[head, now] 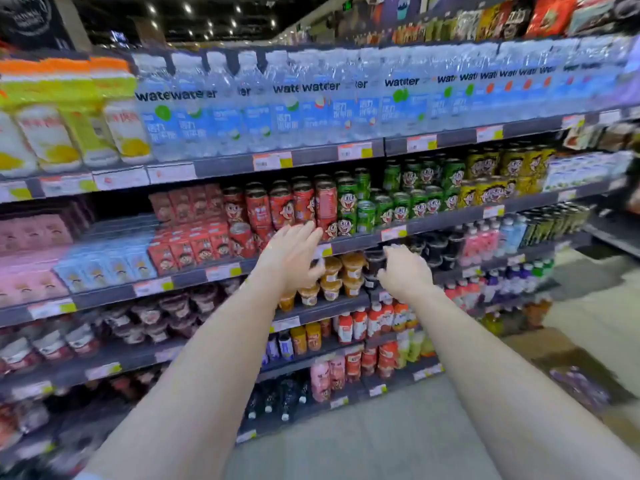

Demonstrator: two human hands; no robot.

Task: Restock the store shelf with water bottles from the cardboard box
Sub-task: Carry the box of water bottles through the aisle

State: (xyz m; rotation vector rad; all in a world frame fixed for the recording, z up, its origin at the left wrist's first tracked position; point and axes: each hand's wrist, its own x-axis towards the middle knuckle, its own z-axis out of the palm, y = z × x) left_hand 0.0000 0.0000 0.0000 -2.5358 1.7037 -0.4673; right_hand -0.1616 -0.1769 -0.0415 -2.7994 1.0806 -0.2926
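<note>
A long row of clear water bottles [311, 102] with blue labels fills the upper shelf [311, 159] from left of centre to the far right. Both my arms reach forward at mid height, below that row. My left hand [294, 258] is spread with relaxed fingers in front of the red cans and holds nothing. My right hand [405, 271] hangs with loosely curled fingers in front of the dark cups and is also empty. The frame is motion-blurred. At the lower right, on the floor, lies a brown shape that may be the cardboard box [568, 368].
Yellow and white bottles [69, 133] stand left of the water. Red cans [294, 206] and green cans [398, 199] fill the shelf below. Cups, juice bottles and cartons crowd the lower shelves. Grey floor [398, 427] spreads below my arms.
</note>
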